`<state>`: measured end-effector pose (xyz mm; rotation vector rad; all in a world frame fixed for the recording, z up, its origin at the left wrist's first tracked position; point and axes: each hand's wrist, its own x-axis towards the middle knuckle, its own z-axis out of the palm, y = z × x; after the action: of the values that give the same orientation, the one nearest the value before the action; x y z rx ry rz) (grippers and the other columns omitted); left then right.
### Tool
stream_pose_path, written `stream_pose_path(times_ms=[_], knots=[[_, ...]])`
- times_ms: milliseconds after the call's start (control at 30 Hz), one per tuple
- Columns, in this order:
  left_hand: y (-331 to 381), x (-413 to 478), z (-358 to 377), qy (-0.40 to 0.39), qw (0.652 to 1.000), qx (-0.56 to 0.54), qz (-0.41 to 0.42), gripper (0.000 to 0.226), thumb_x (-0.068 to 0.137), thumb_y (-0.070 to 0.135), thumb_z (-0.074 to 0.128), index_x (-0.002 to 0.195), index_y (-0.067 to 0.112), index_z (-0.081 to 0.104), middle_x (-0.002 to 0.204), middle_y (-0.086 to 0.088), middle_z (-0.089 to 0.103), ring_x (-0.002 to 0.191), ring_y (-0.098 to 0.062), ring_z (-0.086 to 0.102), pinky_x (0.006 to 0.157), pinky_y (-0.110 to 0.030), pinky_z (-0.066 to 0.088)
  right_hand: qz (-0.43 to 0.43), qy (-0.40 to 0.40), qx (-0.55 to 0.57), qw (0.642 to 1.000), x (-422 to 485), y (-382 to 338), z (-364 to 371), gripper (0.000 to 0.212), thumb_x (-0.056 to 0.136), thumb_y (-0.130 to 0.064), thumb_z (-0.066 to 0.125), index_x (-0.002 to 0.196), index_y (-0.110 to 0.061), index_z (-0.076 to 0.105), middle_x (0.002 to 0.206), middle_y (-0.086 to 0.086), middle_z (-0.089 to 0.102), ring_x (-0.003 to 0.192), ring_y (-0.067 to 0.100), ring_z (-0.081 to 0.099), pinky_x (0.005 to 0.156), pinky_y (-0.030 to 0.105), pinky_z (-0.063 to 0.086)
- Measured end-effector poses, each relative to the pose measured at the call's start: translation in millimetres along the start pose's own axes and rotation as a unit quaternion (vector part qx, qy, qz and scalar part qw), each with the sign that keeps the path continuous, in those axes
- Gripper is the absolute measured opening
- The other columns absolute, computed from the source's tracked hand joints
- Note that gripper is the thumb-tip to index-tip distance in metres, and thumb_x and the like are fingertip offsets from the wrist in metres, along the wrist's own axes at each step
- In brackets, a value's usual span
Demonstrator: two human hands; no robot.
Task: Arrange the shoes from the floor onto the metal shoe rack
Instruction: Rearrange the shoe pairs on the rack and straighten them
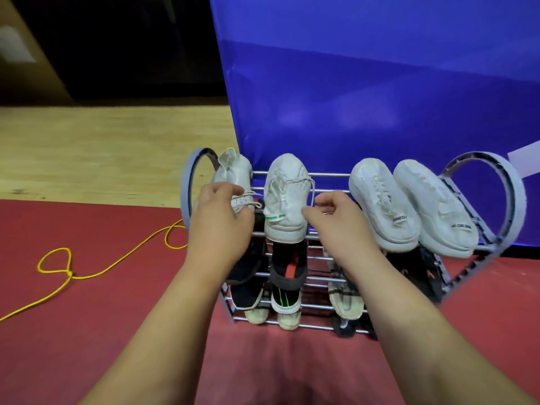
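Note:
The metal shoe rack [327,174] stands on the red floor against a blue backdrop. Its top tier holds several white sneakers. My left hand [219,217] grips the leftmost white sneaker [233,171] at its laces and heel. Just right of it sits a white sneaker with a green heel stripe [285,197]; my right hand [336,219] has its fingers curled at this shoe's right side near a lace, and whether it pinches anything is unclear. Two more white sneakers [382,203] lie at the right. Dark sneakers [287,270] fill the lower tiers.
A yellow cord [87,273] loops over the red floor [87,331] to the left of the rack. Behind it is a strip of wooden floor [102,153]. The rack's round grey side frames [508,200] stick up at both ends.

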<state>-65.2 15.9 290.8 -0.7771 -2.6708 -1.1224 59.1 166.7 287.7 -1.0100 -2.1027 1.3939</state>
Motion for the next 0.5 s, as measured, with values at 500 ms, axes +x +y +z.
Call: stream_pose_path(times_ms=[500], knots=[[-12.0,2.2,17.2,-0.056,0.994,0.081,-0.053,0.067,0.086,0.043,0.061,0.148,0.020,0.045,0.153,-0.012,0.040,0.143,-0.034,0.032,0.118,-0.046,0.028,-0.106,0.003,-0.220,0.970,-3.1,28.0,45.3,0.069,0.071,-0.074,0.061,0.126,-0.037,0.046,0.114,-0.010,0.066,0.112,0.022,0.061,0.101,0.049,0.042]])
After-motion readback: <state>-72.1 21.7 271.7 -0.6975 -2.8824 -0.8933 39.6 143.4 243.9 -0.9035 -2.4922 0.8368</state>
